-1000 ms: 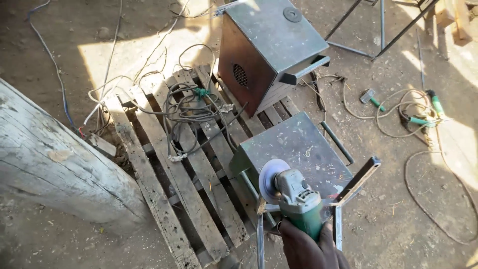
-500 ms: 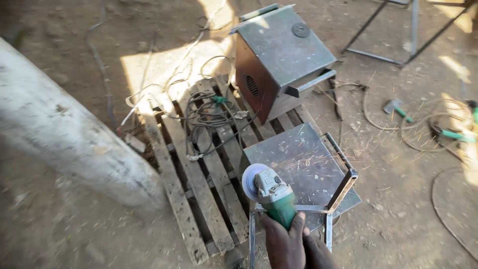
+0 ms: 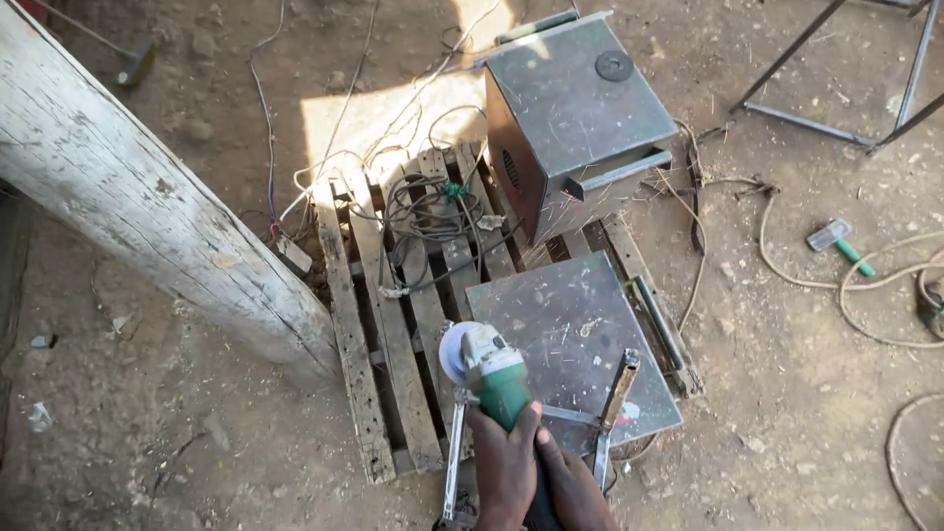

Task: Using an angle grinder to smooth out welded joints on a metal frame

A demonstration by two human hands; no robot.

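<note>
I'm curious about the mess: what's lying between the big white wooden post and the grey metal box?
In the head view, between the white wooden post and grey metal box lie a wooden pallet and tangled dark cables.

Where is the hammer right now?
In the head view, the green-handled hammer lies on the dirt at far right, beside the looping cable, right of the metal box.

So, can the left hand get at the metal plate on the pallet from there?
Probably yes: the left hand grips the angle grinder right at the metal plate edge, with nothing between; it would have to let go first.

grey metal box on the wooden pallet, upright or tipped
Tipped: the grey metal box leans with one bottom edge on the wooden pallet, its top slanted.
</note>
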